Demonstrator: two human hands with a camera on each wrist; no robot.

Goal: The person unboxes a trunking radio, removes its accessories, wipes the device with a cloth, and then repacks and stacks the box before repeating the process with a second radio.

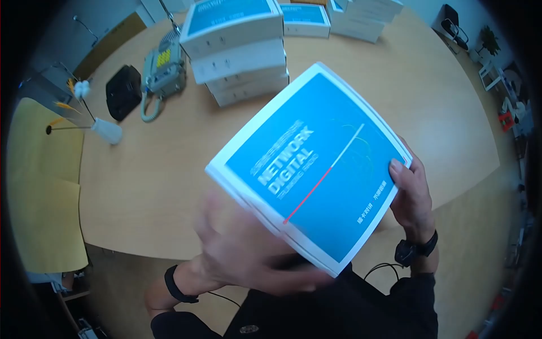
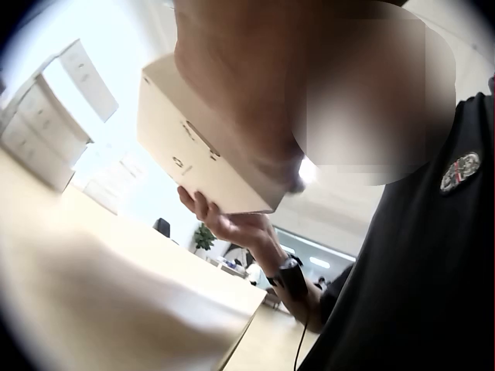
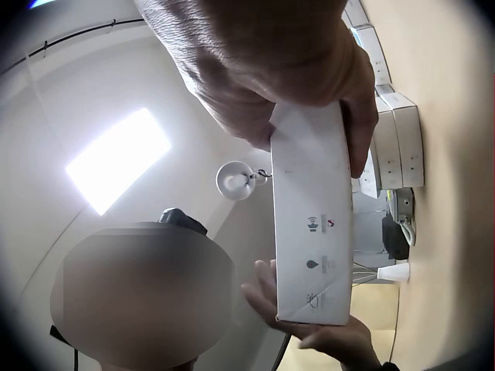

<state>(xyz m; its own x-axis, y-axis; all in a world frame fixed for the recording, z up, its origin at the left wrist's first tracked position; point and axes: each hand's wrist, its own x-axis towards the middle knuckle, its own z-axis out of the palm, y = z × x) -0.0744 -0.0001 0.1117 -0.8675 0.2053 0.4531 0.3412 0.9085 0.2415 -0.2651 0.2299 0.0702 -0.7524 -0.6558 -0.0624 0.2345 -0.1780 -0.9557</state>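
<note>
A white box with a blue top [image 1: 316, 164], printed "NETWORK DIGITAL", is held tilted above the near side of the table. My right hand [image 1: 416, 195] grips its right end, thumb on the blue face and fingers beneath. Along the near left edge is my left hand [image 1: 243, 248], motion-blurred, with fingers extended and spread beside the box. In the right wrist view, that left hand [image 3: 336, 338] is at the far end of the box's white side [image 3: 313, 209], which carries small printed icons. The left wrist view shows another white side [image 2: 205, 158] of the box.
A stack of similar boxes [image 1: 240, 62] stands at the back of the wooden table [image 1: 152, 209], with more boxes [image 1: 358, 25] behind to the right. Left of the stack are a desk phone [image 1: 164, 68], a black case [image 1: 123, 92] and a white vase [image 1: 107, 131] with dried stems.
</note>
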